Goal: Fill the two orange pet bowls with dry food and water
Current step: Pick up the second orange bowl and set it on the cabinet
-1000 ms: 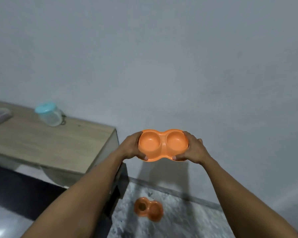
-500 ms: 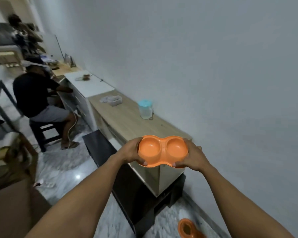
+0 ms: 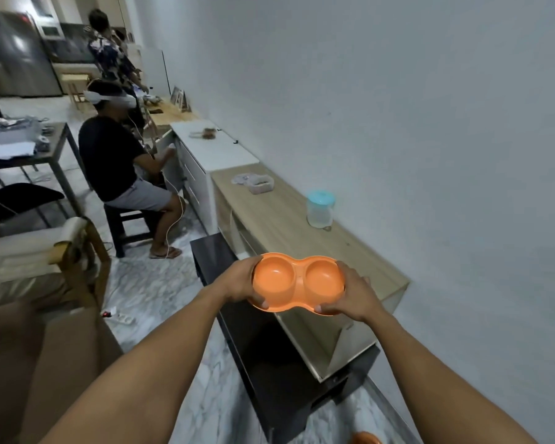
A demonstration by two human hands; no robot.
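Observation:
I hold an orange double pet bowl point(image 3: 297, 282) level in the air over the near end of a wooden cabinet top point(image 3: 282, 225). My left hand point(image 3: 239, 283) grips its left end and my right hand point(image 3: 354, 298) grips its right end. Both cups look empty. A second orange bowl point(image 3: 366, 439) lies on the marble floor at the bottom edge, mostly cut off. A clear jar with a teal lid point(image 3: 320, 208) stands on the cabinet near the wall. A small clear container point(image 3: 260, 184) sits at the cabinet's far end.
A black low unit point(image 3: 269, 357) stands under and in front of the cabinet. A seated person point(image 3: 119, 165) in a black shirt sits at a white drawer unit point(image 3: 212, 149) farther left. Another person point(image 3: 109, 56) stands behind. A wooden chair point(image 3: 61, 251) and cardboard box point(image 3: 55, 363) are left.
My view has swung left from the bare wall to the room and cabinet. The bowl stays in both hands and now hovers over the cabinet's end. The floor bowl has slid to the bottom edge.

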